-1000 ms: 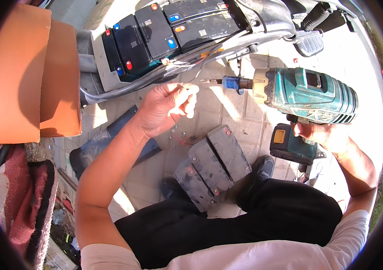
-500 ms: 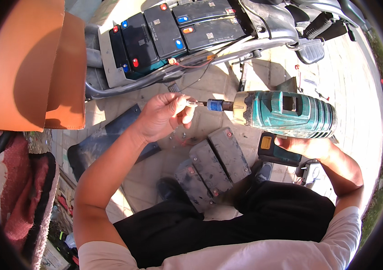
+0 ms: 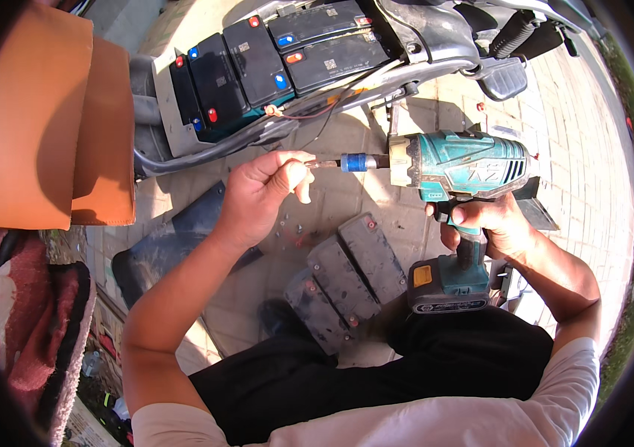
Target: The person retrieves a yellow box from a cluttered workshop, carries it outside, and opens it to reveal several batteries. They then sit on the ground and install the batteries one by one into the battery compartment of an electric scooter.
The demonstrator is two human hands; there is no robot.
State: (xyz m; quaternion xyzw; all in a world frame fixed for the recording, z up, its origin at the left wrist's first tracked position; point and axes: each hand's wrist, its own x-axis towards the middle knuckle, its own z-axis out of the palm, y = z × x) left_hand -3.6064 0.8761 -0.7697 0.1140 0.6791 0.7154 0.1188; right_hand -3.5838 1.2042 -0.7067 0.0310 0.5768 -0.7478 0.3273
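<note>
My right hand (image 3: 507,227) is wrapped round the grip of a teal and black cordless drill (image 3: 455,164), held level with its nose to the left. From its tan collar a shaft with a blue ring (image 3: 357,162) leads to a thin metal driver bit (image 3: 324,164). The thumb and fingers of my left hand (image 3: 253,194) pinch the free end of this bit, partly hiding its tip. Whether a small fastener sits there too, I cannot tell. The drill's battery pack (image 3: 447,287) hangs below, above my right thigh.
Black batteries (image 3: 257,56) with red and blue terminals sit in a scooter frame (image 3: 257,134) ahead. Dusty grey batteries (image 3: 354,264) stand on the paving between my feet. A dark panel (image 3: 168,242) lies left of them; an orange-brown cover (image 3: 26,127) is at far left.
The drill has rolled in my right hand, so its grip and battery now show from the side. Its body has shifted slightly left; my left fingers still pinch near the bit's tip.
</note>
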